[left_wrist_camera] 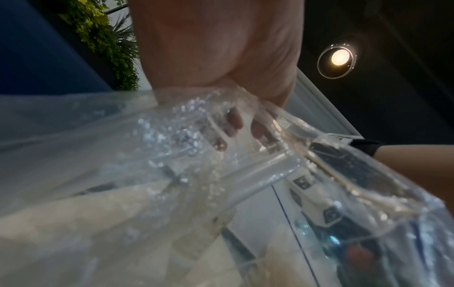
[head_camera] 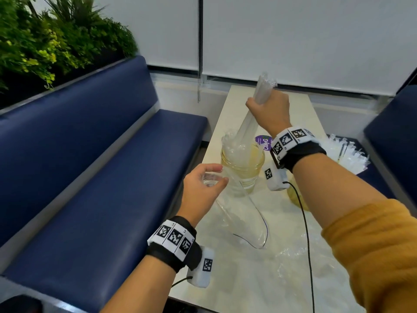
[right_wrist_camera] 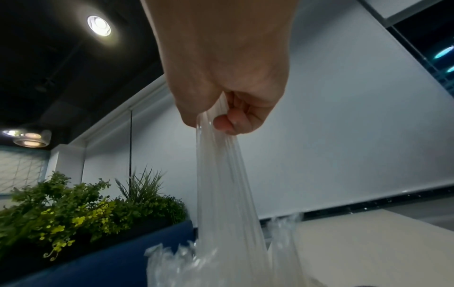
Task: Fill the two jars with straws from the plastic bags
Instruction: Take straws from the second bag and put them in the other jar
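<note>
My right hand [head_camera: 259,102] grips a bundle of clear wrapped straws [head_camera: 247,129] near its top. The bundle's lower ends stand in a glass jar [head_camera: 248,168] on the table, among other straws. In the right wrist view the fingers [right_wrist_camera: 230,120] curl round the straws [right_wrist_camera: 221,184]. My left hand [head_camera: 220,175] pinches the mouth of a clear plastic bag [head_camera: 243,218] just left of the jar; the bag hangs down slack. The left wrist view shows fingers [left_wrist_camera: 233,120] curled into the bag [left_wrist_camera: 98,155]. A second jar [head_camera: 297,201] is mostly hidden behind my right wrist.
The pale table [head_camera: 237,102] runs away from me between two blue benches [head_camera: 112,177]. Crumpled clear plastic [head_camera: 293,263] lies on its near part. More wrapped straws [head_camera: 347,152] sit on the right bench. A purple sticker [head_camera: 262,141] lies behind the jar. Plants [head_camera: 45,41] stand far left.
</note>
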Tool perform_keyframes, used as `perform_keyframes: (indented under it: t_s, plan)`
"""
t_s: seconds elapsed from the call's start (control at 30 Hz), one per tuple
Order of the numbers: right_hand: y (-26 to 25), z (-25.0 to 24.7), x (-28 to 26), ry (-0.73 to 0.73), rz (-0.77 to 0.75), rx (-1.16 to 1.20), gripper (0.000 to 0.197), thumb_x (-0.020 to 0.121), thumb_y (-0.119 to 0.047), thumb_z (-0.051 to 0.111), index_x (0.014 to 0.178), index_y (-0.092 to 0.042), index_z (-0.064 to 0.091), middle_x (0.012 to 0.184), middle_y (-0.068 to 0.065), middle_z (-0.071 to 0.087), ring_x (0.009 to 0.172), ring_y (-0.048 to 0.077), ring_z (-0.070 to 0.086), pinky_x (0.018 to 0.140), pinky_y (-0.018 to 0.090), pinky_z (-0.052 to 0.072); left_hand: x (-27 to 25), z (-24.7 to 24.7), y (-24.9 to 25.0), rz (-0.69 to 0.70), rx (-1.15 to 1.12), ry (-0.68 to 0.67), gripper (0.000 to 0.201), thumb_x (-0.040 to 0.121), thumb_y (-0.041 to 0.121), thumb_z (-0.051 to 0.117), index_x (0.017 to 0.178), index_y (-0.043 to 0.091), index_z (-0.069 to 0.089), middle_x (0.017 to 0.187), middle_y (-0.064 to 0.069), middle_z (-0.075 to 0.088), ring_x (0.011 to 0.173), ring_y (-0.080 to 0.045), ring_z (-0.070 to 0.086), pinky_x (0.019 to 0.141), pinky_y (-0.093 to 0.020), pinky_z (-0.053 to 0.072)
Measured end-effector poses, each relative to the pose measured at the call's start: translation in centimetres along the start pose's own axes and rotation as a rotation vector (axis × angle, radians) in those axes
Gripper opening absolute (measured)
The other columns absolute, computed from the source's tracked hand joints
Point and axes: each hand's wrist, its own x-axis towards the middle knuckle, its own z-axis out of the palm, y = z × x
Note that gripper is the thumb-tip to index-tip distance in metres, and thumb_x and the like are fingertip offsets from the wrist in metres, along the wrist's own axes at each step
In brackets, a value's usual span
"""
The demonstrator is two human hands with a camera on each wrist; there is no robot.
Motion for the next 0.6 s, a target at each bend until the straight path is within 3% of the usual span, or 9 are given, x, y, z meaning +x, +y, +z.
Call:
perform_keyframes:
  t_s: [0.1, 0.17, 0.23, 0.33, 0.4, 0.53, 0.6]
  plan:
    - [-0.1, -0.9, 1.5, 0.056, -0.029, 0.004, 0.032, 0.078, -0.035, 0.063, 0.057, -0.016, 0.049, 0.053, -0.004, 0.049, 0.048, 0.013, 0.048, 0.046, 0.023, 0.040, 0.1, -0.5, 0.0, -0.006, -0.016, -0.004, 0.026, 0.085, 0.018, 0.079, 0.110, 0.020, 0.071, 0.110, 0.009, 0.073, 0.100, -0.007, 0.070, 0.077, -0.013, 0.054]
    - [-0.4, -2.0, 2.5, 0.120, -0.045, 0.019, 0.033, 0.079, -0.035, 0.063, 0.057, -0.021, 0.042, 0.053, -0.008, 0.046, 0.045, 0.006, 0.042, 0.043, 0.009, 0.030, 0.1, -0.8, -0.1, -0.008, -0.022, -0.003, 0.027, 0.085, 0.017, 0.079, 0.110, 0.021, 0.071, 0.110, 0.010, 0.073, 0.100, -0.006, 0.070, 0.077, -0.012, 0.054]
    - [-0.6, -2.7, 3.2, 0.154, -0.037, -0.006, 0.031, 0.080, -0.036, 0.063, 0.062, -0.020, 0.042, 0.056, -0.010, 0.043, 0.046, 0.004, 0.039, 0.039, 0.009, 0.028, 0.1, -0.9, -0.2, -0.008, -0.017, -0.003, 0.027, 0.086, 0.018, 0.079, 0.111, 0.020, 0.071, 0.110, 0.010, 0.073, 0.100, -0.005, 0.070, 0.079, -0.013, 0.054]
    - [-0.4, -2.8, 3.4, 0.174, -0.037, -0.086, 0.026, 0.082, -0.038, 0.062, 0.084, -0.012, 0.057, 0.072, -0.001, 0.056, 0.062, 0.017, 0.051, 0.049, 0.016, 0.031, 0.1, -0.8, -0.1, -0.009, -0.017, -0.015, 0.025, 0.087, 0.019, 0.078, 0.111, 0.021, 0.071, 0.110, 0.010, 0.073, 0.101, -0.003, 0.069, 0.079, -0.011, 0.053]
    - [-0.2, -2.2, 3.0, 0.152, -0.033, -0.124, 0.030, 0.084, -0.037, 0.062, 0.091, -0.009, 0.059, 0.080, 0.003, 0.058, 0.071, 0.019, 0.052, 0.059, 0.024, 0.037, 0.2, -0.6, -0.1, -0.007, -0.018, -0.023, 0.024, 0.087, 0.018, 0.077, 0.111, 0.020, 0.071, 0.111, 0.009, 0.073, 0.101, -0.003, 0.069, 0.076, -0.009, 0.053]
    - [0.9, 0.3, 1.7, 0.008, -0.008, -0.099, 0.032, 0.081, -0.039, 0.064, 0.084, -0.008, 0.058, 0.079, 0.005, 0.063, 0.072, 0.024, 0.061, 0.055, 0.029, 0.045, 0.3, -0.3, -0.1, -0.014, -0.018, -0.027, 0.024, 0.087, 0.020, 0.077, 0.111, 0.021, 0.071, 0.111, 0.010, 0.073, 0.101, -0.004, 0.069, 0.076, -0.009, 0.053]
    - [1.8, 1.4, 0.9, -0.037, 0.022, -0.061, 0.034, 0.082, -0.038, 0.067, 0.088, -0.006, 0.062, 0.081, 0.007, 0.065, 0.073, 0.024, 0.062, 0.059, 0.030, 0.049, 0.3, -0.3, -0.2, -0.017, -0.013, -0.026, 0.024, 0.087, 0.021, 0.077, 0.110, 0.022, 0.071, 0.111, 0.011, 0.072, 0.101, -0.004, 0.069, 0.078, -0.013, 0.054]
